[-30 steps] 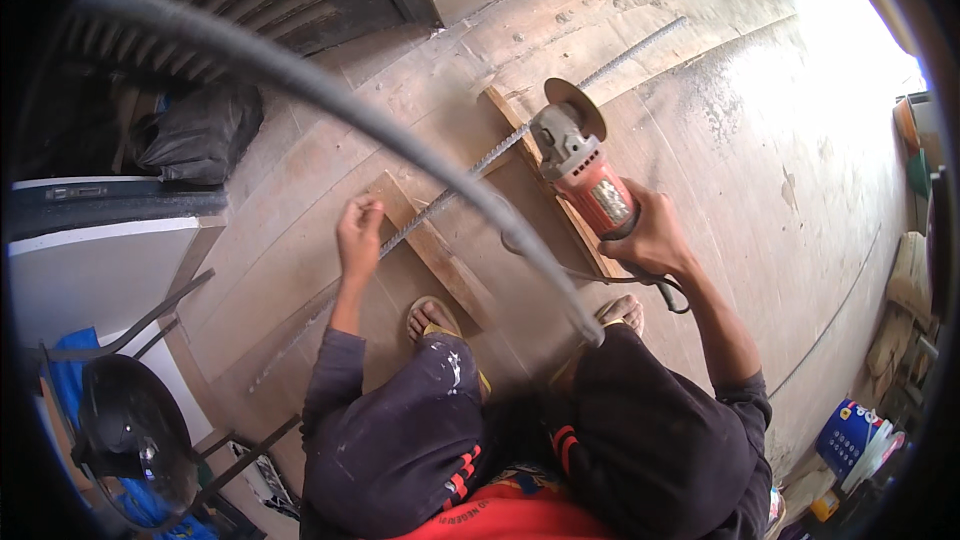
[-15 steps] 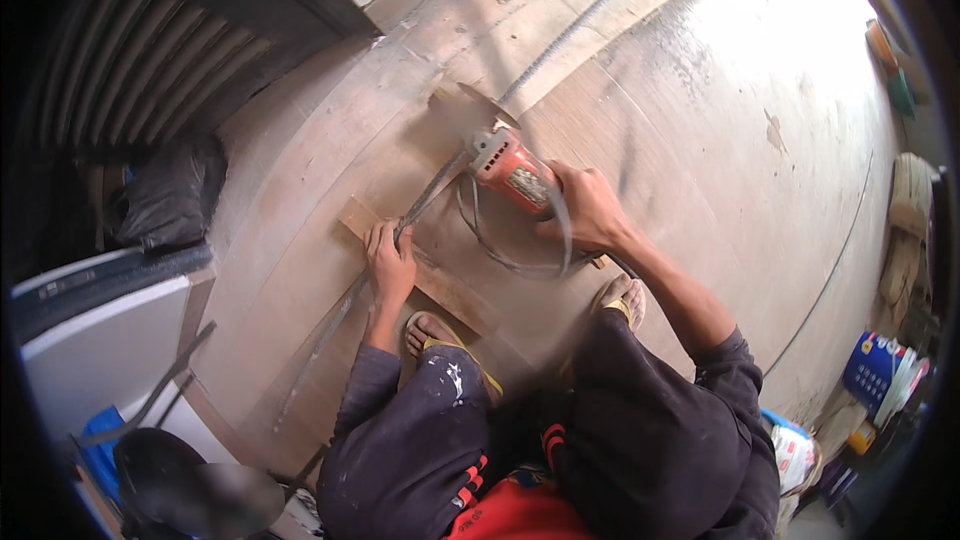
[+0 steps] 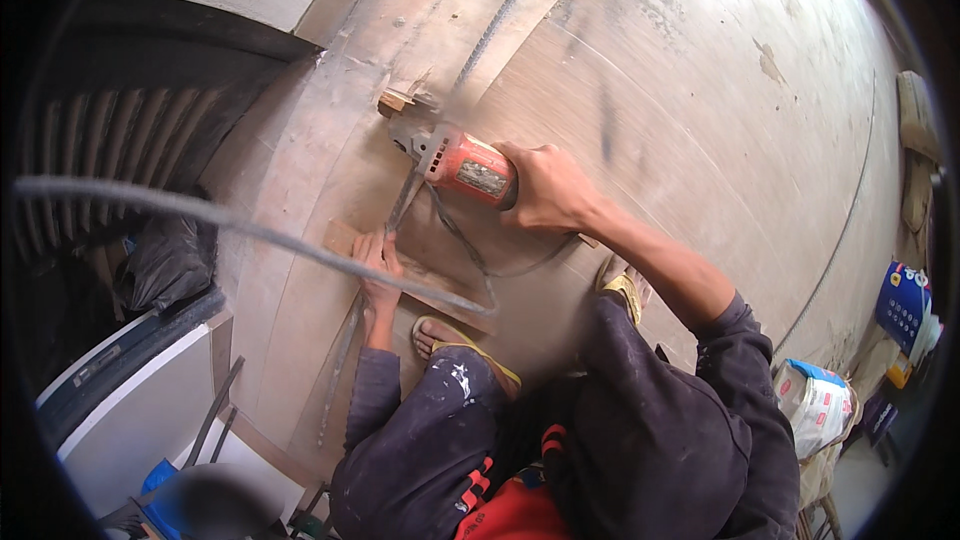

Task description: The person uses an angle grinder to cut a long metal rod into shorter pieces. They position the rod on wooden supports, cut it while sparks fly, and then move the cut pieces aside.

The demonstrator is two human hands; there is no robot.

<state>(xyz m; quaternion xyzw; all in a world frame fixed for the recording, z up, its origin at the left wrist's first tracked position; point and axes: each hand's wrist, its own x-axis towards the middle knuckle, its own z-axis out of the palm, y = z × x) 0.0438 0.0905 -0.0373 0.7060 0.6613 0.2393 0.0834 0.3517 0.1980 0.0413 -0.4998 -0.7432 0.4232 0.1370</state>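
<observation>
I squat on a concrete floor [image 3: 700, 90]. My right hand [image 3: 545, 185] grips the body of a red angle grinder [image 3: 455, 162], whose head sits over a ribbed steel bar [image 3: 405, 202]. My left hand [image 3: 375, 260] presses that bar down where it crosses a wooden block [image 3: 345, 237]. A second wooden block [image 3: 393, 100] lies just beyond the grinder's head. The grinder's black cord [image 3: 465, 250] loops back toward me between my hands. My sandalled feet rest on the floor, the left foot [image 3: 450, 335] close under the left hand.
A long bent steel bar [image 3: 230, 225] crosses the view close to the camera. More bars [image 3: 500, 20] lie on the floor ahead. A black bag [image 3: 160, 265] and a white panel [image 3: 130, 410] stand at left. Sacks and a blue box [image 3: 905, 305] sit at right.
The view has swung, so hands and grinder now sit higher and more to the left. My right hand has carried the grinder onto the bar. The left hand keeps pressing the bar.
</observation>
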